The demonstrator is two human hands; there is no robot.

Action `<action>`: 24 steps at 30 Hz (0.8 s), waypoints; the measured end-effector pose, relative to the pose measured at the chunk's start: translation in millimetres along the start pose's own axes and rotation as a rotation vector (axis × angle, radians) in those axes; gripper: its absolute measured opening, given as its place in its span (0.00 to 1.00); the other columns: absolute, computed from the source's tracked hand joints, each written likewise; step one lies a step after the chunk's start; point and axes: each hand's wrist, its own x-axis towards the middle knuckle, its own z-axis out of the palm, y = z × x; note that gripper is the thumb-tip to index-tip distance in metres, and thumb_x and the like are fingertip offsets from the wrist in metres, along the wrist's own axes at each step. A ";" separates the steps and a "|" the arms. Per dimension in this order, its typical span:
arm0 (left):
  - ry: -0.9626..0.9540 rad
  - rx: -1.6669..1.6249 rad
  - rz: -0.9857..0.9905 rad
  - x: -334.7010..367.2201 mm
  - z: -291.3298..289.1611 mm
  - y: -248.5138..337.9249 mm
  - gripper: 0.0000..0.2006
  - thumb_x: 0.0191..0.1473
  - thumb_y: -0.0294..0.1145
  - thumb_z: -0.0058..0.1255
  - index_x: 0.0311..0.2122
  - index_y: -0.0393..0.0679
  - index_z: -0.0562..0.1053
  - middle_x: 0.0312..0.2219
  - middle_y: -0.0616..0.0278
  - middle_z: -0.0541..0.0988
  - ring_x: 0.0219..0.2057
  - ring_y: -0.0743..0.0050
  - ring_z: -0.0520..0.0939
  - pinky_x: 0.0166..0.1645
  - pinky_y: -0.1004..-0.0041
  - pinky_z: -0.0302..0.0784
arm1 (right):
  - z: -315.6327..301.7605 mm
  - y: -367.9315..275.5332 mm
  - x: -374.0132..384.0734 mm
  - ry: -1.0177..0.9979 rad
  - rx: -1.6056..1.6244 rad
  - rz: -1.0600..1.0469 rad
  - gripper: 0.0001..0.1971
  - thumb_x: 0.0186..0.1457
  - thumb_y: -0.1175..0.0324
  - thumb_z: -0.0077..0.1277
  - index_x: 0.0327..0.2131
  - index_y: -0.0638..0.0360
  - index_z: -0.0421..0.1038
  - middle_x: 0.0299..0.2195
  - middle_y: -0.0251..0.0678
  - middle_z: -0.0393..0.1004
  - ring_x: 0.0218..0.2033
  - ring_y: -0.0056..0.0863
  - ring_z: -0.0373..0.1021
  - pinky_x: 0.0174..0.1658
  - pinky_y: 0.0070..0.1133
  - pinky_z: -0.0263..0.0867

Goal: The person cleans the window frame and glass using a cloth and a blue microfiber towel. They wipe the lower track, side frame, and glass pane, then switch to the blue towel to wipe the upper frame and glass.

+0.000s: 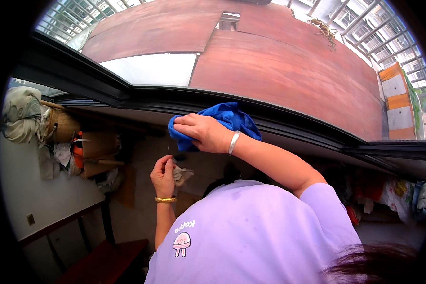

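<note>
My right hand (201, 132), with a silver bangle on its wrist, is closed on a bright blue cloth (229, 118). The bunched cloth lies against the black window frame (175, 102), spreading beyond my fingers along it. Lower and to the left is my left hand (163, 176), which wears a gold bangle. Its thumb and fingers are pinched together, and a small crumpled beige rag (182, 175) sticks out on its right side. My fingers partly hide how the rag is gripped.
Beyond the frame lie reddish-brown boards (288, 80) and a white panel (151, 69), with metal bars (386, 31) around them. A cardboard box (99, 146) and a woven basket (65, 125) stand at left, above a dark red bench (104, 262). Plastic bags (393, 194) crowd the right.
</note>
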 end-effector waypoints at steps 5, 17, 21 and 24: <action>0.087 -0.060 -0.053 -10.8 -28.2 -23.2 0.07 0.58 0.25 0.50 0.40 0.37 0.76 0.24 0.71 0.75 0.25 0.90 0.72 0.30 0.86 0.67 | -30.9 -15.2 -50.2 0.016 -0.550 0.306 0.17 0.41 0.78 0.50 0.40 0.67 0.68 0.40 0.45 0.69 0.39 0.40 0.66 0.43 0.29 0.65; -0.028 -0.051 -0.014 -2.8 -6.1 -11.7 0.07 0.58 0.25 0.50 0.39 0.36 0.76 0.24 0.70 0.76 0.26 0.89 0.73 0.31 0.85 0.67 | 17.0 11.4 32.0 0.160 -0.119 0.054 0.17 0.42 0.79 0.49 0.40 0.65 0.68 0.38 0.42 0.70 0.39 0.42 0.66 0.46 0.30 0.66; 0.033 -0.066 -0.034 -6.1 -20.0 -24.9 0.07 0.57 0.25 0.50 0.39 0.36 0.76 0.24 0.70 0.76 0.26 0.89 0.73 0.31 0.85 0.68 | -23.8 -15.3 -8.0 0.136 -0.447 0.254 0.21 0.41 0.81 0.50 0.44 0.67 0.67 0.44 0.46 0.69 0.43 0.44 0.66 0.49 0.30 0.65; 0.061 -0.094 -0.045 -7.3 -25.0 -32.1 0.07 0.58 0.25 0.50 0.40 0.37 0.76 0.24 0.70 0.76 0.25 0.89 0.73 0.30 0.85 0.68 | -11.6 -1.8 -19.4 -0.098 -0.624 0.497 0.17 0.41 0.80 0.50 0.40 0.68 0.67 0.42 0.46 0.69 0.41 0.43 0.67 0.46 0.30 0.66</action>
